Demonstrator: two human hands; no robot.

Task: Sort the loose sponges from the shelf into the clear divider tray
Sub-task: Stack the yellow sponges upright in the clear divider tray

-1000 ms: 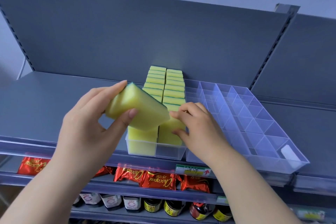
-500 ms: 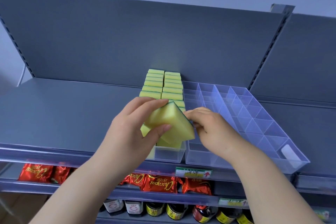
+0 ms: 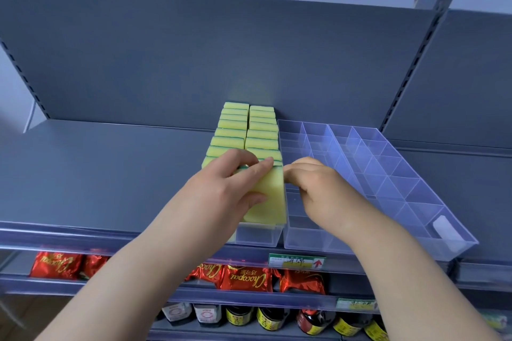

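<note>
Two hands meet at one sponge (image 3: 270,196): my left hand (image 3: 230,188) grips it, fingers across the top face and thumb underneath. My right hand (image 3: 318,188) sits just to its right with fingers curled, tips at the sponge's edge; I cannot tell whether they pinch the lane wall or only touch it. It is yellow foam with a thin green scouring layer, tilted over the front slot of the narrow clear tray (image 3: 257,235). I judge this the seating step: next it wants standing upright and pressing down behind the front wall. Beyond my fingers, two rows of sponges (image 3: 249,130) stand on edge. Right of my right hand lies a wider divider tray (image 3: 313,241).
</note>
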